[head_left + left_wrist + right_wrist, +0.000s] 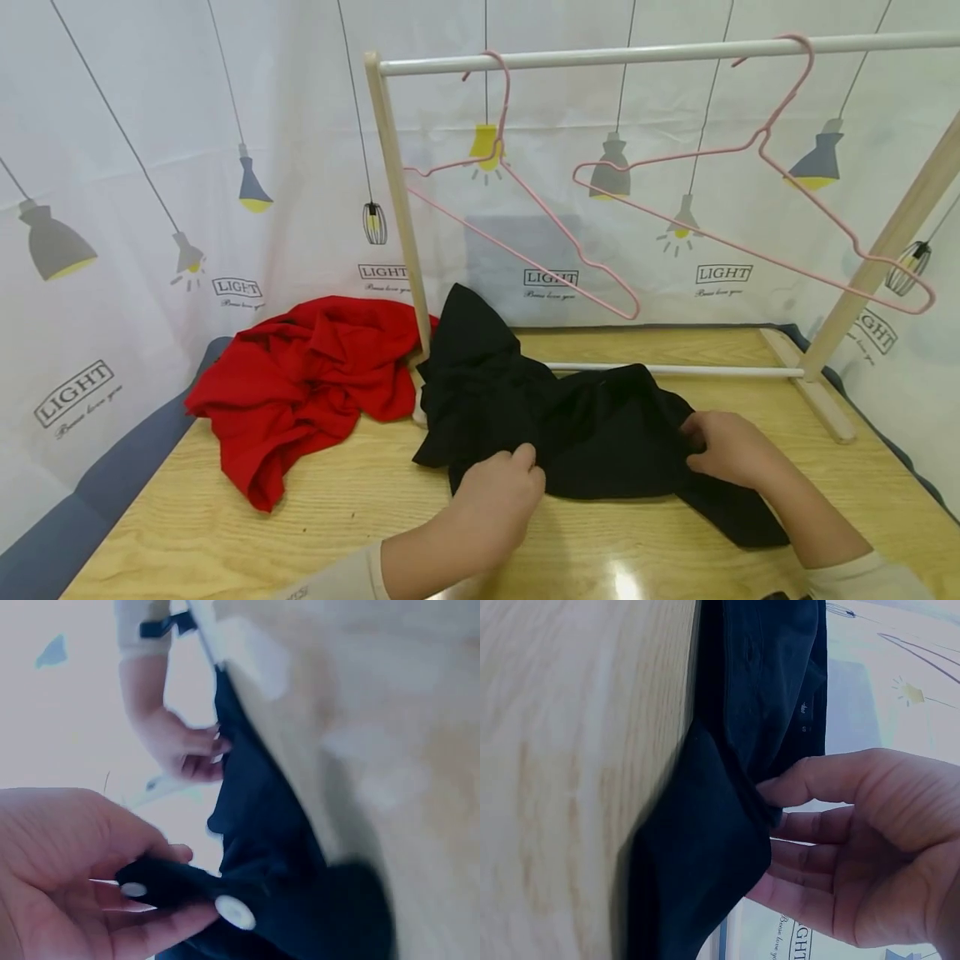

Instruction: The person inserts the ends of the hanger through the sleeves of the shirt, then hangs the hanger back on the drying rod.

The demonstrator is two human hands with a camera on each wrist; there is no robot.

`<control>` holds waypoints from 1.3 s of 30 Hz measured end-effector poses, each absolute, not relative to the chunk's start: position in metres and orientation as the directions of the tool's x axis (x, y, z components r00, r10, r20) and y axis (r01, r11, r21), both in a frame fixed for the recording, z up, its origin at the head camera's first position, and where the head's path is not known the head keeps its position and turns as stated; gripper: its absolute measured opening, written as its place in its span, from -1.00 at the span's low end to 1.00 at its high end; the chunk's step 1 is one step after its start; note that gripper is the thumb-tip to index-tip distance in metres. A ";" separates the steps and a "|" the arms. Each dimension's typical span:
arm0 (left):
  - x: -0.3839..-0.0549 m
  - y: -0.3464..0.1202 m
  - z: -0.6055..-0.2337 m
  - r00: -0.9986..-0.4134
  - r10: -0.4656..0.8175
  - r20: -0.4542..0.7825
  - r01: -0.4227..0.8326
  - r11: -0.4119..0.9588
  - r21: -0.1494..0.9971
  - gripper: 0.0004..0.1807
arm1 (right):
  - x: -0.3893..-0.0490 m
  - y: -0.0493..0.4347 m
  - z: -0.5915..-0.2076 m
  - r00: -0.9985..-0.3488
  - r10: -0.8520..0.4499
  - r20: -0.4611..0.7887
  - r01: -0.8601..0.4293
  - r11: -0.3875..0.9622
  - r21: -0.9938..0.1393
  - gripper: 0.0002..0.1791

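A black button-up shirt (pixel 607 450) lies crumpled across the middle of the wooden table. My left hand (pixel 495 504) pinches its front edge; the left wrist view shows the cloth between thumb and fingers, beside a pale round button (pixel 235 912). At the shirt's right end, my right hand (pixel 731 450) grips another edge between thumb and fingers. A small label (pixel 805 712) shows inside the cloth in the right wrist view. One part of the shirt hangs down toward the table's front right. Folds hide much of the garment's shape.
A red garment (pixel 315 375) lies bunched at the left. Behind the shirt stands a rack with a white top rail (pixel 637 55) and wooden posts. Two pink hangers (pixel 551 212) hang from it. A printed curtain (pixel 300 100) encloses the table (pixel 360 533).
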State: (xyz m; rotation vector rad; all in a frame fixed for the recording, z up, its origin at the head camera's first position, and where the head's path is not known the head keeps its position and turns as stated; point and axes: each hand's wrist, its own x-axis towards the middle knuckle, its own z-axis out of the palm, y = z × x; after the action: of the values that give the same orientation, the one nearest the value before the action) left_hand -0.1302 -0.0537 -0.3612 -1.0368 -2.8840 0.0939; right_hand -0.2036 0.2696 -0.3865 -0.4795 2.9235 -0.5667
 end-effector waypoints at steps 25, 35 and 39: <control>-0.162 -0.128 -0.342 -0.577 0.435 0.691 0.693 0.709 0.133 -0.76 | -0.192 0.279 -0.349 -0.951 -0.237 0.197 -0.295 0.884 -0.362 -0.89; -0.160 -0.163 -0.331 -0.712 0.409 0.572 0.653 0.685 0.323 -0.50 | -0.180 0.275 -0.315 -0.889 -0.261 0.377 -0.369 0.895 -0.251 -0.85; -0.159 -0.177 -0.328 -0.736 0.378 0.562 0.608 0.734 0.303 -0.47 | -0.175 0.270 -0.307 -0.855 -0.285 0.433 -0.404 0.890 -0.213 -0.83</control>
State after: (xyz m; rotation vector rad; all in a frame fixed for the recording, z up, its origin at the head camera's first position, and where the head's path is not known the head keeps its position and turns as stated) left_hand -0.1592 -0.1768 -0.3278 -0.7505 -2.4647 -0.6599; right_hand -0.1751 0.2704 -0.3070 -0.6538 3.4388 -0.5420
